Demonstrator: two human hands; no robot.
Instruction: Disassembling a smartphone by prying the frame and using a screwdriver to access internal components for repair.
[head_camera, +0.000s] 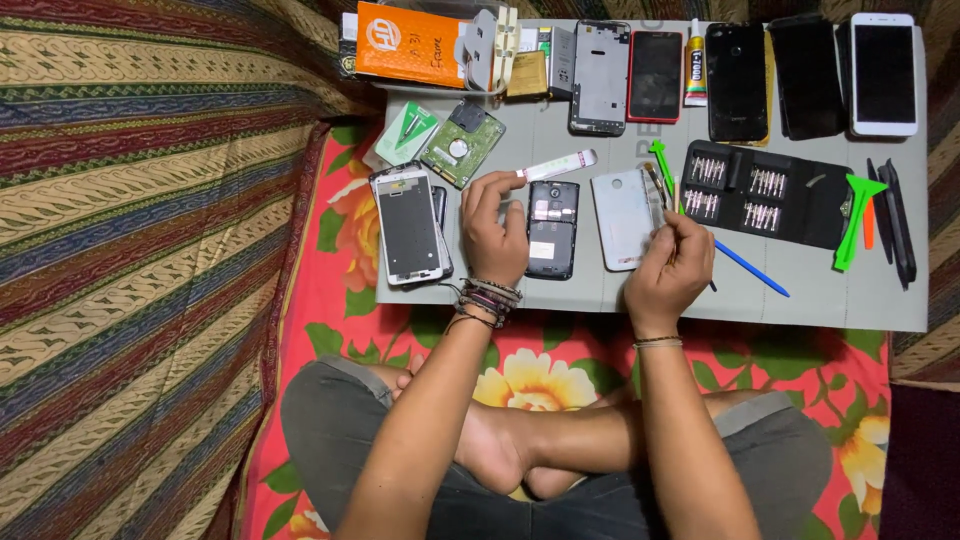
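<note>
Black phone (552, 228) lies opened, back cover (624, 218) off (beside it); left hand (494, 232) steadies it, right hand (668, 272) apparently pinching a thin tool (655, 186).

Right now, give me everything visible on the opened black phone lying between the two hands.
The opened black phone lies flat, back side up, on the grey work mat, long axis pointing away from the person. Its back cover is off, showing a grey metallic inner section near the top and a pale label lower down. The casing looks like dark plastic. The left hand rests against its left edge. A white rounded back cover lies just to its right, apart from it. The right hand does not touch it.
</note>
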